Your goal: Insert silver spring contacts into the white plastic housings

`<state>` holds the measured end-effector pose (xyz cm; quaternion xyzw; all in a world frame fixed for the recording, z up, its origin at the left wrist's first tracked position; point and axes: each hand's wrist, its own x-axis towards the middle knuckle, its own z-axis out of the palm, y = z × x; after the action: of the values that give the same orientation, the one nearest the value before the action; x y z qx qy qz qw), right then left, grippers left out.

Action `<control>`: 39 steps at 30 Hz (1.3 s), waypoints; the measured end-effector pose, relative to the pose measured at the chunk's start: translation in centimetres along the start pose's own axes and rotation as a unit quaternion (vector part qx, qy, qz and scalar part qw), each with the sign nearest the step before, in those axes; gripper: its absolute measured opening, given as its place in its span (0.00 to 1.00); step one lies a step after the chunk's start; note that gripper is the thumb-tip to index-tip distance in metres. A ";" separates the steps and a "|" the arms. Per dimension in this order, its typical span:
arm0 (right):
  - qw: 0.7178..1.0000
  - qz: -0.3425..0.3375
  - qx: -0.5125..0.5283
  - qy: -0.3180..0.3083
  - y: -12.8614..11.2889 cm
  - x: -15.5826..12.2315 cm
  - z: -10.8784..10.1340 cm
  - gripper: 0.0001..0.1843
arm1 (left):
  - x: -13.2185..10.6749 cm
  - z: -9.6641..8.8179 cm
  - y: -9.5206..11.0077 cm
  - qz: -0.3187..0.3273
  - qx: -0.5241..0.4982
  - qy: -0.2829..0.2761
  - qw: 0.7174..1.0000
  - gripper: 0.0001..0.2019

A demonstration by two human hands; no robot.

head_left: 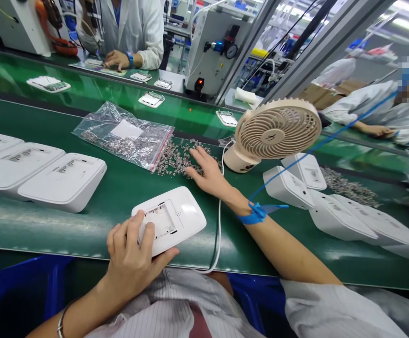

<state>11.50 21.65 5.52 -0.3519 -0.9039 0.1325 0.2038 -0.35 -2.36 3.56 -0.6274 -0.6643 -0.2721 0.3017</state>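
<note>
My left hand (132, 256) grips the near end of a white plastic housing (176, 218) that lies on the green belt (120, 188), fingers curled over its edge. My right hand (208, 173) reaches forward with fingers spread flat on a loose pile of small metal parts (176, 157). A blue wrist strap (255, 213) with a blue cord circles that wrist. A clear plastic bag (123, 136) with more of the small parts lies open just left of the pile.
Several white housings (62, 180) line the belt on the left, others (331, 206) on the right. A beige desk fan (275, 131) stands right of my right hand. A person in a white coat (127, 28) works opposite; another person's arm (369, 129) lies far right.
</note>
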 end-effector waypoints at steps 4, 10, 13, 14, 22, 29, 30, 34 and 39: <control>0.982 0.032 -0.095 -0.157 -1.8 1.1 1.9 0.33 | -0.1 0.0 0.0 -0.008 -0.007 -0.004 1.000 0.24; 0.993 0.027 -0.092 -0.062 -2.4 3.2 1.8 0.28 | -0.3 0.2 0.1 -0.008 -0.025 0.008 1.000 0.25; 0.995 0.059 -0.082 0.018 -1.6 6.1 0.7 0.20 | -0.4 0.3 0.3 -0.008 -0.023 0.011 1.000 0.26; 0.993 0.079 -0.083 0.020 -1.3 7.1 0.5 0.20 | -0.5 0.4 0.4 -0.008 -0.023 0.014 1.000 0.26; 0.977 0.164 -0.129 -0.040 0.6 12.6 2.4 0.10 | 0.0 -1.5 -2.4 0.000 -0.214 -0.129 0.968 0.19; 0.973 0.180 -0.136 -0.042 0.7 13.9 3.4 0.10 | 0.7 -3.0 -3.2 -0.025 -0.152 -0.204 0.967 0.10; 0.973 0.179 -0.136 -0.041 0.7 13.9 3.6 0.09 | 0.6 -3.0 -2.8 -0.034 -0.144 -0.192 0.970 0.09; 0.973 0.184 -0.137 -0.028 0.7 13.3 3.8 0.13 | -0.1 -2.3 -0.2 -0.031 -0.083 -0.106 0.990 0.17; 0.976 0.180 -0.125 -0.002 0.8 12.4 2.9 0.12 | -0.3 -1.9 2.0 0.030 -0.076 -0.104 0.991 0.34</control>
<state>2.35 30.50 6.09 -0.5317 -0.8354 0.0535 0.1288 1.78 -3.83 4.55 -0.6934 -0.6502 -0.2457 0.1900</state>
